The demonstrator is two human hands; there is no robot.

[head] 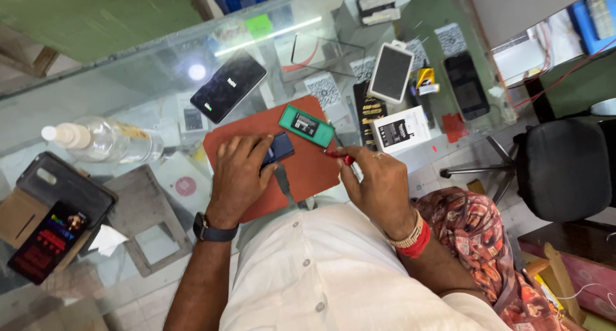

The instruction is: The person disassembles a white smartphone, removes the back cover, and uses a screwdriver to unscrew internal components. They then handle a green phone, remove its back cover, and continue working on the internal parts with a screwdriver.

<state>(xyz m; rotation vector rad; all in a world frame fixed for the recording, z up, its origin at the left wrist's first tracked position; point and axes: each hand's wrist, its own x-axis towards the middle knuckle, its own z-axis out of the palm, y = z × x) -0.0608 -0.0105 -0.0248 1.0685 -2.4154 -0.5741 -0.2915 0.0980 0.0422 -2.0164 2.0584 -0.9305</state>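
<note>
Both hands are down on the desk, working over the rust-red mat at the middle of the frame. Left hand, smartwatch at the wrist, is cupped over a dark blue phone and pins it flat to the mat, fingers wrapped round its near edge. Right hand, red and white bangles on the wrist, pinches a slim red-handled tool, its tip aimed toward the phone. Just above, a green-framed phone part lies on the mat's upper edge, apart from both hands. That blue phone looks light, stiff and slick, and likely fragile at its glass face, so the long side edges seem the safe place to grip it. Over at left stand a clear spray bottle and a black phone case; a white-edged tablet lies at upper right on the glass desk.
</note>
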